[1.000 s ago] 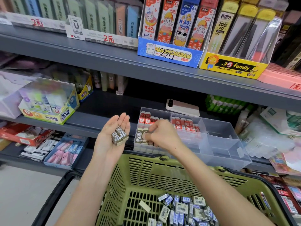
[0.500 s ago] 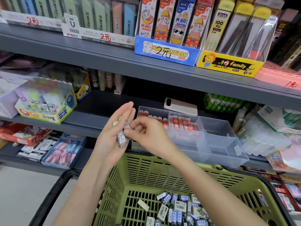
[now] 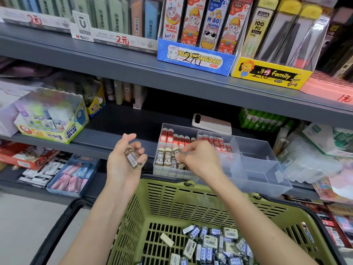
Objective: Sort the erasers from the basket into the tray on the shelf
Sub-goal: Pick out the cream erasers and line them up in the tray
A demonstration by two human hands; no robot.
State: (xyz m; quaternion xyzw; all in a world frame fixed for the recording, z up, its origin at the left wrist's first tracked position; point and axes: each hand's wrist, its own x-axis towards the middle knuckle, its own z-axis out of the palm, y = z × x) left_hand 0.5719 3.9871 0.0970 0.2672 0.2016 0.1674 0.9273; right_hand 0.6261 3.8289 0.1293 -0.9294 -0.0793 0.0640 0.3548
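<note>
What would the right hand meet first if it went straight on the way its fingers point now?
Probably the row of brown 2B erasers standing in the front left compartment of the clear tray: the right hand, pinching a brown eraser, points down-left at them. Depth is unclear.

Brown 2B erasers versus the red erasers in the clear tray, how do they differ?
The brown 2B erasers wear brown sleeves; the red erasers wear red ones. The brown row stands at the front of the tray, the red row behind it. The right hand is at the brown row, not the red erasers. Both stand upright, pale ends up.
</note>
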